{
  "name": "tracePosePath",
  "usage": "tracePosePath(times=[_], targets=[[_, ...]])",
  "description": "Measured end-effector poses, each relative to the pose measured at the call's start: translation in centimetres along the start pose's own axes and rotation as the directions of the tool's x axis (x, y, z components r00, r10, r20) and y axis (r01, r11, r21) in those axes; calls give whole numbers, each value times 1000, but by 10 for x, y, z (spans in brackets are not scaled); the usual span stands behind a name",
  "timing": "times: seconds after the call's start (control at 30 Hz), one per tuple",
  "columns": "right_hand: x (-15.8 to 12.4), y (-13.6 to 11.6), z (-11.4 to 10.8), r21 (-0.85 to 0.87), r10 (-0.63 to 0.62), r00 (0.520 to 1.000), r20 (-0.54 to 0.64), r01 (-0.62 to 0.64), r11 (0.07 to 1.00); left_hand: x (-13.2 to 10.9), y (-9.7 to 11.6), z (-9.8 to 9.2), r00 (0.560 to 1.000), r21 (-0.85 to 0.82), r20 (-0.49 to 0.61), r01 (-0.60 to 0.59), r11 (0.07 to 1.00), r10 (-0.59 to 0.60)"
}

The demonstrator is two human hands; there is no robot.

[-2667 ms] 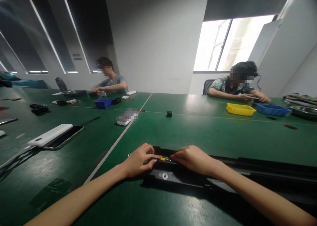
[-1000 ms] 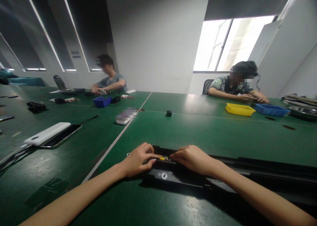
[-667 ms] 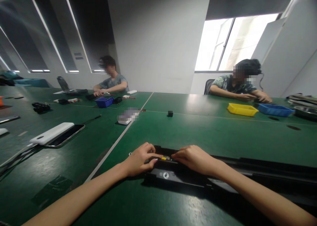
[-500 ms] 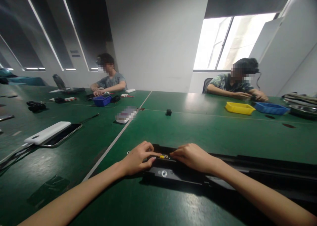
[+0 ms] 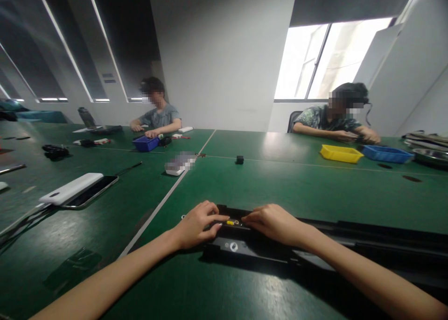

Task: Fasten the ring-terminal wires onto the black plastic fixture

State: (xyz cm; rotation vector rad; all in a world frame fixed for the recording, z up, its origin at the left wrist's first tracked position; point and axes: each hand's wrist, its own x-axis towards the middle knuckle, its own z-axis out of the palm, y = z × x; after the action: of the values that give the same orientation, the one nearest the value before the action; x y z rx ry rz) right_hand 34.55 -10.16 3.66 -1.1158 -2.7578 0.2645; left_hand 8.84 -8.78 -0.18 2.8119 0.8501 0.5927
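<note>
A long black metal channel lies in front of me and runs off to the right. Inside its left end is a ring terminal with a yellow sleeve, its metal eye pointing right. My left hand is closed at that terminal, the index fingertip on the yellow sleeve and the thumb below. A second small metal ring peeks out left of this hand; any wire between is hidden. Just right of the eye, my right hand reaches into the channel with fingers pressed together. What they pinch, if anything, is hidden.
Beyond the channel stand a small black cube and a pixelated white device. A white power bank and a phone lie left. Two people sit across the table, near blue bins and a yellow bin.
The view has shifted slightly, moving everything a little to the right in the picture. My hands keep nearly the same pose at the terminal. The person at left has moved a hand to the blue bin.
</note>
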Motion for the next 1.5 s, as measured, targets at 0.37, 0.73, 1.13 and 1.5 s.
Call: tracePosePath(times=[0.37, 0.73, 1.13, 1.5], targets=[[-2, 0, 0, -2, -4, 1000, -8, 4, 1000, -1, 3, 0, 1000, 57, -17, 6, 998, -5], [0, 2, 1, 1, -10, 1000, -2, 10, 1000, -1, 3, 3, 999, 73, -52, 14, 997, -10], [-1, -1, 0, -3, 3, 1000, -2, -3, 1000, -2, 1, 3, 999, 82, -42, -4, 997, 8], [-1, 0, 0, 1, 2, 1000, -7, -2, 1000, -1, 3, 2, 999, 82, -32, 4, 997, -1]])
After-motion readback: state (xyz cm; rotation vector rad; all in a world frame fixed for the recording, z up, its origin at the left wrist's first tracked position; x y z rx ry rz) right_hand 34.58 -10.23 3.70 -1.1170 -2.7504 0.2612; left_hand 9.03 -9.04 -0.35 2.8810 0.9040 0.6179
